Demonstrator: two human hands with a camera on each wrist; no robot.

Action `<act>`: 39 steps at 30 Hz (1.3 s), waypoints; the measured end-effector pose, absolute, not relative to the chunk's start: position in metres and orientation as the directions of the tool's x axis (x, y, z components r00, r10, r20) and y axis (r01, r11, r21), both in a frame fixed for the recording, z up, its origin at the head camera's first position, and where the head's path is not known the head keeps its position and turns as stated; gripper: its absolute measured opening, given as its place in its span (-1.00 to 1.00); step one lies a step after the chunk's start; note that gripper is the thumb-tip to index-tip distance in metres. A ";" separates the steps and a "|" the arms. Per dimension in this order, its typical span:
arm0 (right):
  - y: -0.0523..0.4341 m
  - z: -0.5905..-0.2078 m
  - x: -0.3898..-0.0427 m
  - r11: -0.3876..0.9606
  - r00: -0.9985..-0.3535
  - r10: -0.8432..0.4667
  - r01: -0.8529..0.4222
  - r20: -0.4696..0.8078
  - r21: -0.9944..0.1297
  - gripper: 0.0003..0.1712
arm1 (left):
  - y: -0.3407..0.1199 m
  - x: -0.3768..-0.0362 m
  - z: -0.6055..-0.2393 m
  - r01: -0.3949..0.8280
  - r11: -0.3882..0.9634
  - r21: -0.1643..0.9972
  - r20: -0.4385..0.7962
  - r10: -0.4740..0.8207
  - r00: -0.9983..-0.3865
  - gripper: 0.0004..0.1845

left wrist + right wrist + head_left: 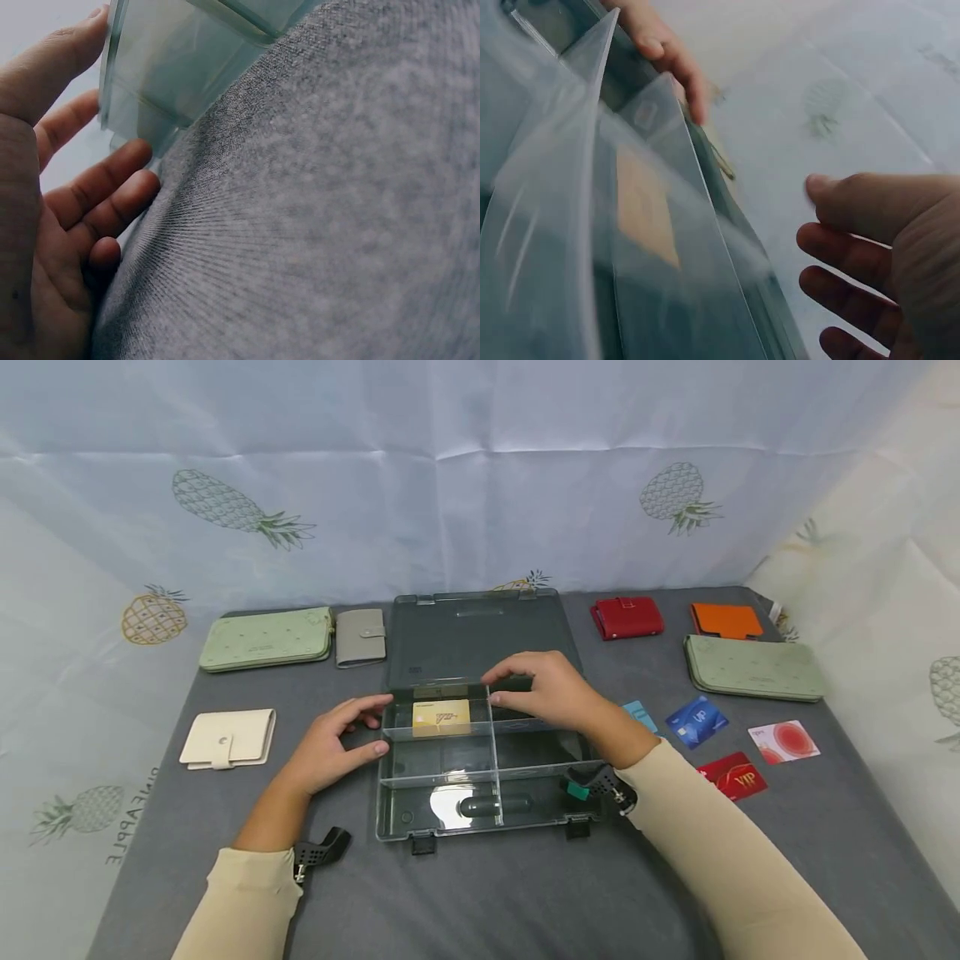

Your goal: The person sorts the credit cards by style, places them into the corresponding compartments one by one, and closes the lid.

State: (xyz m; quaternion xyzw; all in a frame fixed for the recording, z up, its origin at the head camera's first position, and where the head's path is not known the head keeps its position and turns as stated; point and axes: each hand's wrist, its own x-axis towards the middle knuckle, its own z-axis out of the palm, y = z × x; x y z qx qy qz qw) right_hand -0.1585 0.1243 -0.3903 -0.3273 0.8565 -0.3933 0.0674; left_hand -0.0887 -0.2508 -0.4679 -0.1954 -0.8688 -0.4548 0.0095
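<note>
A clear plastic organizer box (438, 831) lies open mid-table with its lid laid back. A gold card (441, 717) rests in its far-left compartment. My left hand (352, 731) is at the box's left wall, with thumb and straight fingers touching it. In the left wrist view, the hand (82, 187) brackets a corner of the box (172, 67). My right hand (517, 689) hovers over the far-right compartment. In the right wrist view, its fingers (862, 247) are relaxed and hold nothing beside the box (555, 225) and the blurred gold card (645, 210).
Loose cards lie right of the box: teal (639, 714), blue (697, 721), white-and-red (783, 741), red VIP (733, 775). Green (266, 638), grey (360, 636) and cream (228, 737) wallets lie on the left. Red (627, 617), orange (725, 620) and green (753, 667) wallets lie on the right.
</note>
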 end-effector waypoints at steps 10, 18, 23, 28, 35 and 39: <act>0.242 -0.411 -0.148 0.471 -0.807 -0.538 -0.527 0.243 -0.707 -0.67 | -0.249 -0.089 -0.466 0.358 0.512 0.781 0.204 0.332 -0.921 -0.28; 0.309 -0.432 -0.147 0.574 -0.809 -0.579 -0.495 0.104 -0.652 -0.55 | -0.249 -0.092 -0.467 0.363 0.503 0.784 0.207 0.341 -0.917 -0.27; 0.318 -0.435 -0.151 0.632 -0.791 -0.610 -0.453 -0.044 -0.628 -0.42 | -0.250 -0.091 -0.469 0.363 0.503 0.785 0.208 0.338 -0.918 -0.26; 0.315 -0.436 -0.155 0.667 -0.775 -0.628 -0.489 -0.071 -0.562 -0.39 | -0.249 -0.089 -0.471 0.356 0.510 0.783 0.207 0.327 -0.922 -0.27; 0.310 -0.436 -0.159 0.679 -0.788 -0.611 -0.475 -0.073 -0.560 -0.45 | -0.250 -0.089 -0.472 0.361 0.505 0.784 0.212 0.329 -0.920 -0.26; 0.309 -0.431 -0.167 0.679 -0.796 -0.590 -0.402 -0.132 -0.614 -0.60 | -0.250 -0.089 -0.472 0.364 0.508 0.781 0.215 0.329 -0.919 -0.26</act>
